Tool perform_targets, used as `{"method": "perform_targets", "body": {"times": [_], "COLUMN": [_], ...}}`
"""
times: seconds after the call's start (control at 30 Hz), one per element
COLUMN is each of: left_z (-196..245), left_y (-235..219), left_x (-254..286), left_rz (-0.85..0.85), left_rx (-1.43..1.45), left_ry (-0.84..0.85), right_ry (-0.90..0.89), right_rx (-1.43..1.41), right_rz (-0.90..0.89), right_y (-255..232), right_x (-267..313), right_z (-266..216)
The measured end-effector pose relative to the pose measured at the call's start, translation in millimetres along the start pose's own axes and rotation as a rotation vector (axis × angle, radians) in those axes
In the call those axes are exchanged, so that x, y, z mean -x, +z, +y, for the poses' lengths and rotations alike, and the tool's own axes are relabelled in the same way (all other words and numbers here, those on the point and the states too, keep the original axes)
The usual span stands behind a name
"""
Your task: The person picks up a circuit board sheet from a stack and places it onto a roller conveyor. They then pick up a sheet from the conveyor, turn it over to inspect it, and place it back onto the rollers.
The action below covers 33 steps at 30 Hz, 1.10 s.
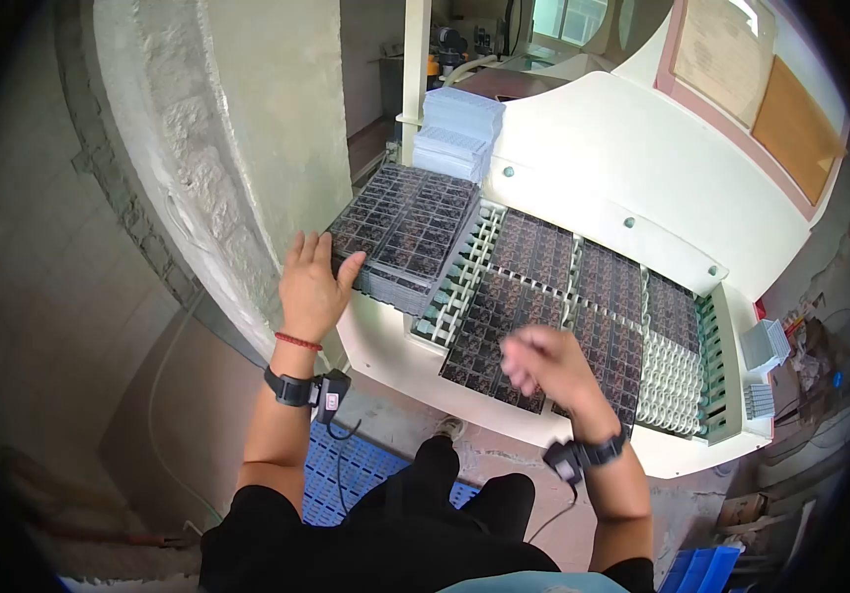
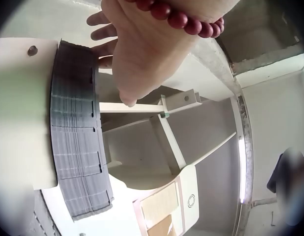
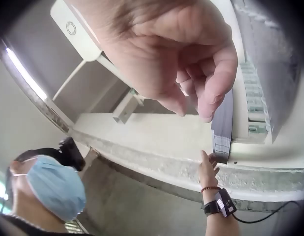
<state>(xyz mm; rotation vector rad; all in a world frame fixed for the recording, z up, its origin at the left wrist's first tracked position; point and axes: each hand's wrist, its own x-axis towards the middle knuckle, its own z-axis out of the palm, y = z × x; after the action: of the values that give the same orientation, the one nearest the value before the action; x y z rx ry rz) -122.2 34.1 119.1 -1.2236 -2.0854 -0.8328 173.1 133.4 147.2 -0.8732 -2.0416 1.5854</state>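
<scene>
At the near left corner of a thick stack of dark gridded sheets (image 1: 400, 219), my left hand (image 1: 310, 287) touches the edge with its fingers straight and thumb spread. The left wrist view shows the layered side of the stack (image 2: 78, 132) with the fingertips right behind it. My right hand (image 1: 549, 364) hovers over the dark sheets (image 1: 494, 341) laid out on the conveyor. Its fingers hang loosely curled, and in the right wrist view this hand (image 3: 191, 64) has nothing between thumb and fingertips.
White conveyor rollers (image 1: 672, 385) show at the right end of the machine bed. Pale blue stacked trays (image 1: 456, 128) stand behind the dark stack. A white machine hood (image 1: 632, 158) rises at the back. A concrete pillar (image 1: 267, 119) is close on the left.
</scene>
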Motion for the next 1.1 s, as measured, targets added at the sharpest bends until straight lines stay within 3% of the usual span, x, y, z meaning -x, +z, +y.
{"method": "perform_targets", "body": {"times": [0.13,0.27,0.4,0.63,0.7,0.83,0.93,1.1], "left_z": [7.6,7.6,5.0,15.8,15.4,20.6,20.3,13.9], "left_y": [-5.3,-11.4,-5.7,-5.7,-6.7,-7.6,-6.9,-8.5], "left_x": [7.9,8.6,6.3,9.7,10.4,10.4,8.8,6.5], "left_rz": [0.061,0.052,0.069,0.158,0.163,0.159,0.146,0.157], "left_rx": [-0.068,0.03,0.231,0.105,0.095,0.155,0.182,0.267], "left_ry": [0.108,0.132,0.113,0.211,0.235,0.233,0.24,0.164], "right_ry": [-0.033,0.054,0.06,0.067,0.095,0.117,0.073,0.074], "right_rx": [0.035,0.016,-0.121,-0.211,-0.357,-0.387,-0.308,-0.31], "right_rz": [0.074,0.111,0.125,0.137,0.142,0.191,0.129,0.242], "right_y": [21.5,40.9,39.5,32.9,33.6,39.4,36.5,2.0], "right_x": [-80.8,-111.8,-113.9,-113.3,-113.8,-108.9,-115.6,-95.2], "right_z": [-10.2,-9.7,-8.1,-3.0,-1.8,-10.2,-4.8,7.1]}}
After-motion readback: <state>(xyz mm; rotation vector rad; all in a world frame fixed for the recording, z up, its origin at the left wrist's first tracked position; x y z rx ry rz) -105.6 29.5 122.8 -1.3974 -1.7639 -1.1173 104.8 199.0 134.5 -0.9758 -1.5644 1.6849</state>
